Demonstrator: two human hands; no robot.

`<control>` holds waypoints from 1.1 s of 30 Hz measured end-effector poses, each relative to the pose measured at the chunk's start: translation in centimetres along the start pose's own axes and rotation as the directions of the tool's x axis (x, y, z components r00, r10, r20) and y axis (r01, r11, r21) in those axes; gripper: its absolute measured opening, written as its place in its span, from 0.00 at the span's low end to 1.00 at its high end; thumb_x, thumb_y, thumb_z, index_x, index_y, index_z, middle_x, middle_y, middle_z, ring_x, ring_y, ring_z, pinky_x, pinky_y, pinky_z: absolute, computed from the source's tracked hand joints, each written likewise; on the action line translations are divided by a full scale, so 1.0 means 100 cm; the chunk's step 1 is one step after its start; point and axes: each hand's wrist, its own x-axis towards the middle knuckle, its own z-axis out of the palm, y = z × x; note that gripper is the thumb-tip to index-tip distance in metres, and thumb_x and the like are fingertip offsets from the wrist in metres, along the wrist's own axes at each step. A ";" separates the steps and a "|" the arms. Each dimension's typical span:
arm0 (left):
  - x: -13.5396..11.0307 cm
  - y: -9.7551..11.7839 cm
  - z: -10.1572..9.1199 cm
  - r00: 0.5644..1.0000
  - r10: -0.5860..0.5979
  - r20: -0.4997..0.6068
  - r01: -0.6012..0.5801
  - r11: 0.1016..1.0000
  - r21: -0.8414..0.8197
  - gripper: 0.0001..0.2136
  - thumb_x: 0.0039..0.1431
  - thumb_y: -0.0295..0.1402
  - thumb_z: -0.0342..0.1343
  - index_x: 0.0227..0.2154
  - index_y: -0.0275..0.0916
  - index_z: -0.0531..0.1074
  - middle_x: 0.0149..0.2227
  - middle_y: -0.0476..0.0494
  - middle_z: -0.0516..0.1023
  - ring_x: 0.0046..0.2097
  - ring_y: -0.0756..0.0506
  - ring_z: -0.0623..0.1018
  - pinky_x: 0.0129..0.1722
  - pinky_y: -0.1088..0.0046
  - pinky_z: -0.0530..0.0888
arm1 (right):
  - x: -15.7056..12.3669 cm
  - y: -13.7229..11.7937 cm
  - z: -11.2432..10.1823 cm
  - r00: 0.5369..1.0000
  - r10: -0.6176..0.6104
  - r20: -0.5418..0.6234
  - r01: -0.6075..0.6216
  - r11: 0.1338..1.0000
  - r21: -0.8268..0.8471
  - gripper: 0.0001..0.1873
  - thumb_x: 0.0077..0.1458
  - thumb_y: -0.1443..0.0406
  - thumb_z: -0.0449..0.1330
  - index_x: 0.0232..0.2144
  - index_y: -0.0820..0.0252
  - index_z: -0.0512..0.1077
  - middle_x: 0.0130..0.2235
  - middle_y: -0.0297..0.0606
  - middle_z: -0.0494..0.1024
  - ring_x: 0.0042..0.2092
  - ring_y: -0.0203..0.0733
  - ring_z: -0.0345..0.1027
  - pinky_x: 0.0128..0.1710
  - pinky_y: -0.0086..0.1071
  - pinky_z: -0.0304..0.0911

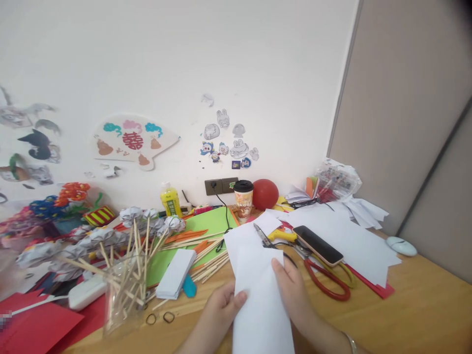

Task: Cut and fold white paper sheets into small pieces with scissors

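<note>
A sheet of white paper [262, 314] is held between my two hands, upright and running off the bottom of the view. My left hand [225, 305] pinches its left edge, thumb in front. Higher up, my right hand [289, 285] grips the right edge, its thumb near the top corner. Just behind the sheet lie more white paper [236, 241] and a tool with a yellow handle [280, 236]. Red-handled scissors [328, 287] rest to the right of my right hand, partly under a phone [319, 246].
A clear container of wooden sticks [125, 300] stands left, beside a stack of white paper strips [177, 273]. Along the wall are a yellow bottle [170, 200], a lidded cup [244, 199] and a red balloon [265, 194]. A white mouse [401, 246] sits at right.
</note>
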 end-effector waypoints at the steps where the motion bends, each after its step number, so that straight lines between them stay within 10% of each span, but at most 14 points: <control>1: 0.000 -0.001 0.000 0.999 -0.011 0.031 0.011 1.000 0.006 0.18 0.45 0.46 0.55 0.27 0.34 0.74 0.22 0.49 0.74 0.25 0.49 0.70 0.24 0.77 0.65 | 0.001 -0.001 0.000 1.000 0.004 -0.028 -0.004 1.000 -0.003 0.14 0.50 0.58 0.55 0.36 0.61 0.70 0.40 0.38 0.76 0.42 0.49 0.66 0.37 0.33 0.61; 33: 0.005 -0.009 -0.013 0.986 -0.104 0.130 0.071 0.968 0.241 0.17 0.50 0.49 0.47 0.21 0.39 0.62 0.11 0.54 0.69 0.11 0.51 0.69 0.11 0.81 0.58 | 0.041 0.005 -0.035 0.954 -0.078 -0.290 0.072 0.997 -0.030 0.09 0.46 0.59 0.55 0.22 0.58 0.66 0.20 0.28 0.70 0.26 0.41 0.63 0.29 0.33 0.58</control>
